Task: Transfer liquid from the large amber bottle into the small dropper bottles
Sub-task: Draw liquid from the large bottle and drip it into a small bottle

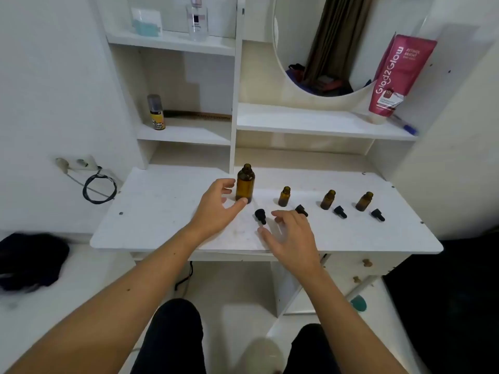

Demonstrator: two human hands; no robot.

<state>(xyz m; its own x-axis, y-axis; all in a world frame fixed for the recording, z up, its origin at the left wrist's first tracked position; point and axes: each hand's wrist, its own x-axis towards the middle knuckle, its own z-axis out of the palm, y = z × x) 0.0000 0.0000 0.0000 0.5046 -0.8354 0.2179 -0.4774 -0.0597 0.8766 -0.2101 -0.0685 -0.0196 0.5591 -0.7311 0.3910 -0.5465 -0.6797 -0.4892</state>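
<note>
My left hand [219, 203] is spread wide over the white table [151, 211], fingers loosely curved and holding nothing, its thumb tip right at the base of the large amber bottle [245, 187] and its fingertips just beside the bottle's left wall; I cannot tell whether skin actually touches glass. That bottle stands upright just past my thumb, uncapped, brown and see-through, with a threaded neck and rounded shoulders; how much liquid is inside I cannot make out. Just to the right of that thumb and a little nearer me lies a black dropper cap [260, 215] on its side, between my two hands. My right hand [290, 237] hovers low over the table's near part, open and relaxed with fingers fanned out, gripping nothing; its fingertips point toward that cap and are near it but apart. Beyond my right fingers stands the first small dropper bottle [284, 196], amber, open-necked and upright. A second black cap [301, 210] lies just past my right knuckles, partly hidden by them. Farther right of the hand stand the second small bottle [327, 200] with its cap [340, 211] lying beside it, then the third small bottle [364, 201] and its cap [377, 214], well apart from my hand. All three small bottles look alike: short, brown, uncapped.
</note>
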